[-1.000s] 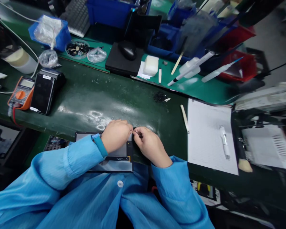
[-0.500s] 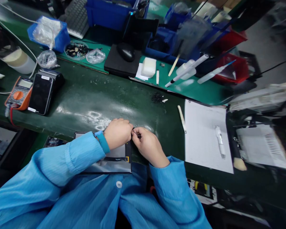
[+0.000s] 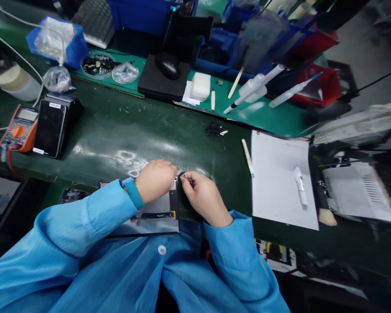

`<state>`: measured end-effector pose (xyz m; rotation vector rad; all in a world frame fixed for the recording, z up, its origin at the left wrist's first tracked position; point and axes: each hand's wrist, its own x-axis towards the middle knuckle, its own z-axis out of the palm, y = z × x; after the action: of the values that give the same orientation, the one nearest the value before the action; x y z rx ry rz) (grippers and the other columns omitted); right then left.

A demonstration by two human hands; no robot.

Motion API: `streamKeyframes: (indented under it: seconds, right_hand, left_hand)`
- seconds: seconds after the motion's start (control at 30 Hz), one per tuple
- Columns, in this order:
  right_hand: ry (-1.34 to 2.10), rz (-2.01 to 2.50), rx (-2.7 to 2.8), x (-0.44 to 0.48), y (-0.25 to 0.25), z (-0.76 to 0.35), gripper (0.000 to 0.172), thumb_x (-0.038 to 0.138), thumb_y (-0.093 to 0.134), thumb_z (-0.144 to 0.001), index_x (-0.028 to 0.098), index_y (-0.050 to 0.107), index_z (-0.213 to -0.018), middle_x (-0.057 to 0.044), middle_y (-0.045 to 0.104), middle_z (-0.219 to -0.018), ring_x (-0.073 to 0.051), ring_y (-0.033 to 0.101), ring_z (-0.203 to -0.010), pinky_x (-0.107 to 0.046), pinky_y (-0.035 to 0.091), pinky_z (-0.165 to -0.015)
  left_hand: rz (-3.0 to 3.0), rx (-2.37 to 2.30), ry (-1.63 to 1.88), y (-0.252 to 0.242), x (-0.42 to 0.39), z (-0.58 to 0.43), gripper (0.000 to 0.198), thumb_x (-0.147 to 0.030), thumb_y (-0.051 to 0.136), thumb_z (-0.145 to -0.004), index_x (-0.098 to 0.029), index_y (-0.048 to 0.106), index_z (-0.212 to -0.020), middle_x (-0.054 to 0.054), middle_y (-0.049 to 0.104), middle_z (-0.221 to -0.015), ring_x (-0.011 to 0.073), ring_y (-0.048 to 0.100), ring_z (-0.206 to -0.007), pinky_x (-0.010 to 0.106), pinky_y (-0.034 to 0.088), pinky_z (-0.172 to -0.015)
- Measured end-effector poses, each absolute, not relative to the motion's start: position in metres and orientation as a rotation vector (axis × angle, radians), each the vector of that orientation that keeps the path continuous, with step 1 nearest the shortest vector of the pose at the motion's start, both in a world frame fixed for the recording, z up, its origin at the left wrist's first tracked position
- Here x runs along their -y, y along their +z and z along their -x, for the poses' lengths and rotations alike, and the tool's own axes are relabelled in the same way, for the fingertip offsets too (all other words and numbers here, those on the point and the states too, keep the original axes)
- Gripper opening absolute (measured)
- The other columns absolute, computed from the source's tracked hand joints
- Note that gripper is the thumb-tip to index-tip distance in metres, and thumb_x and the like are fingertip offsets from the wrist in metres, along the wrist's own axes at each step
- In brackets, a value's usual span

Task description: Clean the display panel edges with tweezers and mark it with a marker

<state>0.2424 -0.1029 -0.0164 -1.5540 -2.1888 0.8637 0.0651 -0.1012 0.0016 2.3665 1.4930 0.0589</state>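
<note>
Now:
- left hand (image 3: 155, 180): has drawn slightly away from the right, resting over the top edge of the display panel (image 3: 156, 224) at the desk (image 3: 117, 117) edge; its grip can't be told
- right hand (image 3: 204, 199): grip pinched on fine tweezers (image 3: 187, 178), tips just beside the panel

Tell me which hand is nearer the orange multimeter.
Left hand. It sits to the right of the orange multimeter, across the green bench mat. The right hand is farther off, on the far side of the left hand from the meter.

Tweezers (image 3: 188, 179) at edge of flat display panel (image 3: 156, 226); black ribbon cable (image 3: 157, 214) across.
</note>
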Motion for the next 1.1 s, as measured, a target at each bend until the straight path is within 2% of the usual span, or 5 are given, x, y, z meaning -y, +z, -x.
streamKeyframes:
  seconds: [0.4,0.67,0.8,0.9,1.1]
  right_hand:
    - [1.211,1.588,1.853,0.141,-0.017,-0.249,0.036,0.032,0.062,-0.085,0.021,0.067,-0.119,-0.007,0.070,-0.101,-0.019,0.064,-0.079,-0.034,0.052,-0.075]
    - [1.493,1.574,1.749,0.129,-0.010,-0.239,0.035,0.037,0.066,-0.077,0.017,0.068,-0.106,0.002,0.060,-0.070,-0.013,0.052,-0.059,-0.028,0.044,-0.059]
    - [1.403,1.607,1.727,0.130,-0.007,-0.238,0.039,0.036,0.073,-0.072,0.018,0.068,-0.106,-0.002,0.065,-0.087,-0.013,0.052,-0.063,-0.029,0.045,-0.063]
    - [1.720,1.482,1.494,0.139,-0.002,-0.236,0.052,0.036,0.080,-0.067,0.019,0.065,-0.113,-0.001,0.068,-0.083,-0.014,0.058,-0.066,-0.027,0.047,-0.061]
    - [1.996,1.398,1.202,0.163,0.012,-0.232,0.044,0.054,0.083,-0.065,0.015,0.065,-0.074,0.010,0.041,-0.041,-0.001,0.024,-0.031,-0.017,0.013,-0.032]
  left_hand:
    - [-2.104,-1.656,0.105,0.013,0.142,-0.049,0.028,-0.026,0.052,-0.096,-0.012,0.067,-0.115,0.012,0.066,-0.102,0.0290,0.060,-0.099,0.044,0.049,-0.091]
    - [-2.067,-1.643,0.225,0.009,0.156,-0.045,0.030,-0.024,0.053,-0.095,-0.014,0.063,-0.122,0.010,0.065,-0.109,0.0273,0.057,-0.104,0.043,0.047,-0.094]
    - [-2.040,-1.628,0.321,0.013,0.167,-0.042,0.030,-0.023,0.055,-0.094,-0.014,0.062,-0.122,0.010,0.065,-0.111,0.0270,0.057,-0.106,0.043,0.046,-0.096]
    - [-2.022,-1.608,0.406,0.017,0.175,-0.042,0.028,-0.022,0.056,-0.094,-0.014,0.063,-0.120,0.009,0.065,-0.111,0.0257,0.057,-0.105,0.041,0.046,-0.096]
    - [-2.032,-1.615,0.588,0.037,0.193,-0.035,0.031,-0.022,0.054,-0.094,-0.017,0.060,-0.124,0.009,0.064,-0.113,0.0255,0.056,-0.108,0.043,0.045,-0.098]
